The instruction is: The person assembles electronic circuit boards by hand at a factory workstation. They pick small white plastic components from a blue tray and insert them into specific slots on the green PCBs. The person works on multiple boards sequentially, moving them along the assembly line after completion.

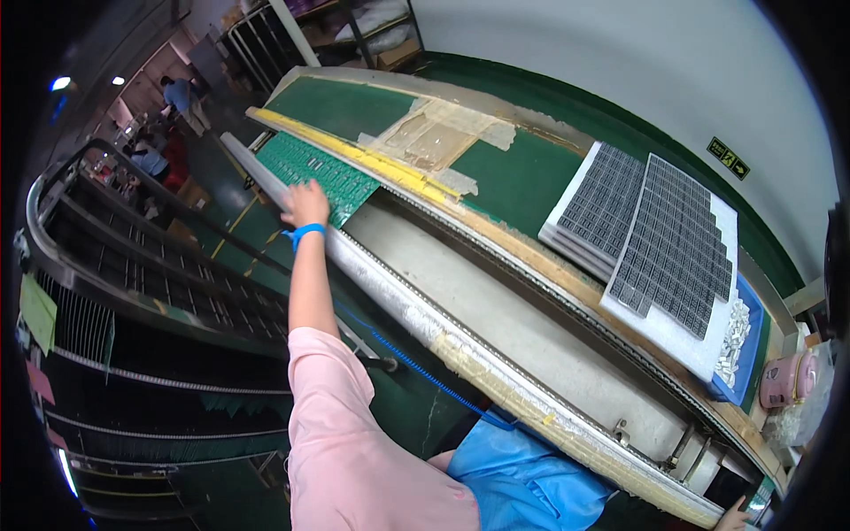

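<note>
A green circuit board panel (305,168) lies across the two rails of a conveyor at the far left. My left hand (307,205) rests on the panel's near edge by the near rail, fingers apart, with a blue strap (305,233) around the wrist. At the lower right edge, my right hand (733,515) shows only in part, by the conveyor's near end. Beside it is a small green and pale piece (760,497), perhaps another board. Whether the fingers grip it is hidden.
White foam trays (611,301) of dark square parts lie on the bench to the right, by a blue bin (751,327) of white pieces and a pink container (788,379). A coiled blue cord (416,367) hangs below the near rail (398,296). A dark rack (133,257) stands left.
</note>
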A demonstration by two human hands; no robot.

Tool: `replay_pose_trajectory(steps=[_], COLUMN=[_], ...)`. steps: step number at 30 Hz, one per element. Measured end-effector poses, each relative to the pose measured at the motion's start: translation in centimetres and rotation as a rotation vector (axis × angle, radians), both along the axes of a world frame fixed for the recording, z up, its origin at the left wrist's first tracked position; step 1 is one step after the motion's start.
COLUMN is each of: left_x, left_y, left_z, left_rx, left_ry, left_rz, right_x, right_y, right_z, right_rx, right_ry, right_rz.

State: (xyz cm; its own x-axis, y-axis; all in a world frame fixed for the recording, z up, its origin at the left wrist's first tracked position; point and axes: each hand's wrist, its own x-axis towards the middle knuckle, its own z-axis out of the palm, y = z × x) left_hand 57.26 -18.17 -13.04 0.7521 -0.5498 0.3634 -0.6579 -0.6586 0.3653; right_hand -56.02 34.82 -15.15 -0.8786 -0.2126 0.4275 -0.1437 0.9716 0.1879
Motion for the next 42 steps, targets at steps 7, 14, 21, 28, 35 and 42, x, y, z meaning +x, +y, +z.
replay_pose_trajectory(steps=[7, 14, 21, 28, 35, 42], left_x=[11.0, 17.1, 19.7, 17.8, 8.0, -9.4], left_y=[-3.8, -7.4, -9.7, -8.2, -4.9, 1.4], left_z=[-0.3, -3.0, 0.5, 1.0, 0.6, -0.1], left_rx=[0.102, 0.341, 0.474, 0.459, 0.366, 0.382], left_ry=[0.111, -0.069, 0.035, -0.020, -0.050, -0.096], left_rz=[-0.095, -0.072, -0.024, -0.042, -0.070, -0.158], right_x=[9.2, 8.6, 14.2, 17.4, 23.6, 26.9], right_y=[-0.2, 1.6, -2.4, -3.7, -7.3, -8.9], right_z=[-0.1, -0.5, -0.1, -0.8, -0.4, 0.8], right_rx=[-0.111, -0.529, -0.631, -0.489, -0.406, -0.637], right_ry=[-0.355, -0.264, -0.376, -0.417, -0.197, -0.188], right_rz=[0.124, 0.381, 0.260, 0.208, 0.320, 0.600])
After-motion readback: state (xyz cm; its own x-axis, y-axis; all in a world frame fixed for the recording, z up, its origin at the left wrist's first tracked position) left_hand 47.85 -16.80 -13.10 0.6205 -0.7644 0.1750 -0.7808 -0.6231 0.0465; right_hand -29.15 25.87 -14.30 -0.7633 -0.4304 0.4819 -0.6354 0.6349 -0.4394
